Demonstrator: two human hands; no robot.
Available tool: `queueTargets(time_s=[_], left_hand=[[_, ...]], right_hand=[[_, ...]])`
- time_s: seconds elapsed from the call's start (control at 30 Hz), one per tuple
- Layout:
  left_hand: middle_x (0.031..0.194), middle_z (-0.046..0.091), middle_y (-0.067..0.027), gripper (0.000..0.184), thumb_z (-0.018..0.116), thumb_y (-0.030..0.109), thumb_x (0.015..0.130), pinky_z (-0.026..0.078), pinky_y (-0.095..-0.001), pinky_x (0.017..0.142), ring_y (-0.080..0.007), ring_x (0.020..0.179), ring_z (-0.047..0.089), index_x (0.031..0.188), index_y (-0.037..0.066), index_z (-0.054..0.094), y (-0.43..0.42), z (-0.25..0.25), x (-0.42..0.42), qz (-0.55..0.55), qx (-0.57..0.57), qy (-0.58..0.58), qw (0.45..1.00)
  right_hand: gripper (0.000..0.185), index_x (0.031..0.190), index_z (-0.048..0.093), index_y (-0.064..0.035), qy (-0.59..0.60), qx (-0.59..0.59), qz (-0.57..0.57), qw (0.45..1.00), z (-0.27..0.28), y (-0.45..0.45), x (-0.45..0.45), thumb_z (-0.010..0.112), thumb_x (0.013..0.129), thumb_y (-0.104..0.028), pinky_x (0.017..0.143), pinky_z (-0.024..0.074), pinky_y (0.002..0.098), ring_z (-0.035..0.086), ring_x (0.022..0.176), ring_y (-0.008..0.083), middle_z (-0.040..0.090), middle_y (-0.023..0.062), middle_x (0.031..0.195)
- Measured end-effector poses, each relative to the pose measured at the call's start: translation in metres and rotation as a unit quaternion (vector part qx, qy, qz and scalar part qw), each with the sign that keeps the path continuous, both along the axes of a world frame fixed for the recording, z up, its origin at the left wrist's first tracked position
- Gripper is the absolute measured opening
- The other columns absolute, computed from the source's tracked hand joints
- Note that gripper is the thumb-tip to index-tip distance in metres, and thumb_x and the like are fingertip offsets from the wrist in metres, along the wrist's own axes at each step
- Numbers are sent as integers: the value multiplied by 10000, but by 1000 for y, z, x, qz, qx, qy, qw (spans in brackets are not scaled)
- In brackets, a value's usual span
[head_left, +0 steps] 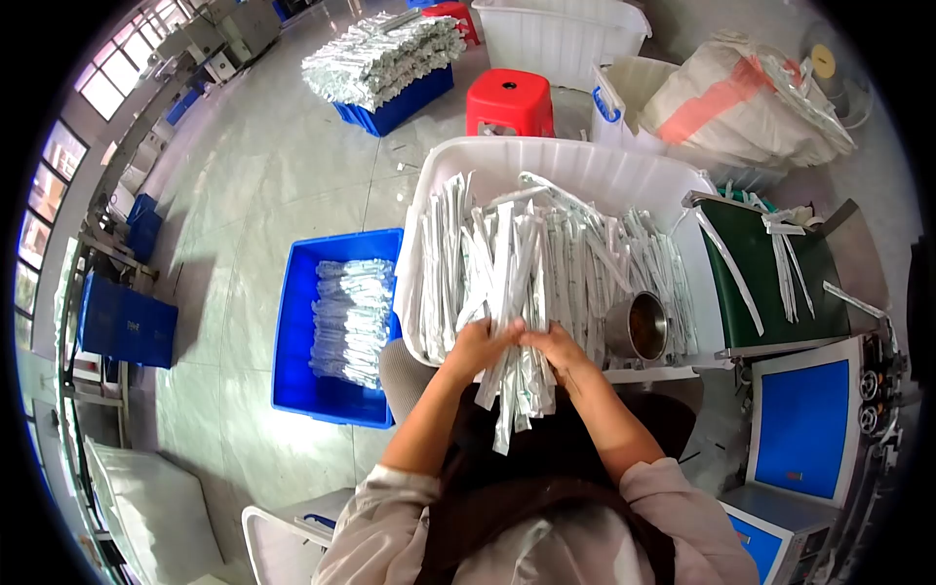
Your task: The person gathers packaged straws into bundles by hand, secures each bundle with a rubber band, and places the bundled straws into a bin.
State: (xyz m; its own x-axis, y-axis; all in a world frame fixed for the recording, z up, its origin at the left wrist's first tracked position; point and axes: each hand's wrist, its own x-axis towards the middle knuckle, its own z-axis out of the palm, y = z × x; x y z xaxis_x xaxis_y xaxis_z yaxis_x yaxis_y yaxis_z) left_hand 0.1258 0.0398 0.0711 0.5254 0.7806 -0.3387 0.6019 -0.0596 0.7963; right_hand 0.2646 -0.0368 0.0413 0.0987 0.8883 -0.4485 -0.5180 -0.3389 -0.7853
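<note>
My left hand (478,349) and my right hand (564,351) close around a bundle of long, thin white wrapped sticks (519,385) at the near edge of a large white plastic tub (575,154). The two thumbs nearly meet on top of the bundle, whose lower ends hang toward my lap. Many more white wrapped sticks (444,263) lie in the tub, mostly lengthwise, with a few crossing. A metal cup (624,330) lies tilted on them to the right of my right hand. What is inside the wrappers does not show.
Left of the tub, a blue bin (292,322) holds stacked packs. Beyond it are another heaped blue bin (395,112), a red stool (509,102) and a big sack (712,97). At right, a green conveyor belt (746,273) carries loose strips beside a blue-panelled machine (799,419).
</note>
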Motion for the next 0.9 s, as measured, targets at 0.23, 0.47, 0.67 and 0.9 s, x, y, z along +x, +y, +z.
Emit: queueTargets(time_s=[0.23, 0.47, 0.67, 0.9], left_hand=[[557, 611, -91, 461, 370, 313, 899, 486, -289, 550, -170, 460, 591, 683, -36, 580, -1, 17, -4, 56, -42, -10, 997], [768, 597, -210, 564, 489, 498, 804, 464, -400, 591, -344, 703, 585, 912, -55, 494, 24, 12, -15, 152, 258, 251, 920], [1017, 529, -262, 791, 628, 530, 697, 400, -382, 865, -358, 980, 521, 1146, -81, 405, 31, -32, 8, 25, 201, -65, 977], [1048, 522, -114, 837, 787, 345, 597, 438, -310, 816, -202, 937, 524, 1197, -17, 328, 45, 29, 28, 63, -22, -449, 891]], right_hand=[[425, 1029, 514, 9, 46, -17, 14, 999, -2, -12, 6, 668, 658, -126, 645, 504, 313, 597, 735, 190, 599, 98, 863], [535, 1111, 473, 12, 70, -16, 30, 997, -4, -40, 3, 656, 664, -217, 703, 465, 292, 567, 811, 186, 558, 101, 947], [572, 1104, 484, 2, -1, 23, 18, 1000, 26, -60, -8, 713, 615, -187, 752, 438, 282, 538, 818, 154, 559, 52, 919], [711, 1212, 356, 22, -98, 191, 97, 972, 43, -12, -6, 708, 625, -175, 786, 428, 290, 513, 894, 159, 517, 78, 1011]])
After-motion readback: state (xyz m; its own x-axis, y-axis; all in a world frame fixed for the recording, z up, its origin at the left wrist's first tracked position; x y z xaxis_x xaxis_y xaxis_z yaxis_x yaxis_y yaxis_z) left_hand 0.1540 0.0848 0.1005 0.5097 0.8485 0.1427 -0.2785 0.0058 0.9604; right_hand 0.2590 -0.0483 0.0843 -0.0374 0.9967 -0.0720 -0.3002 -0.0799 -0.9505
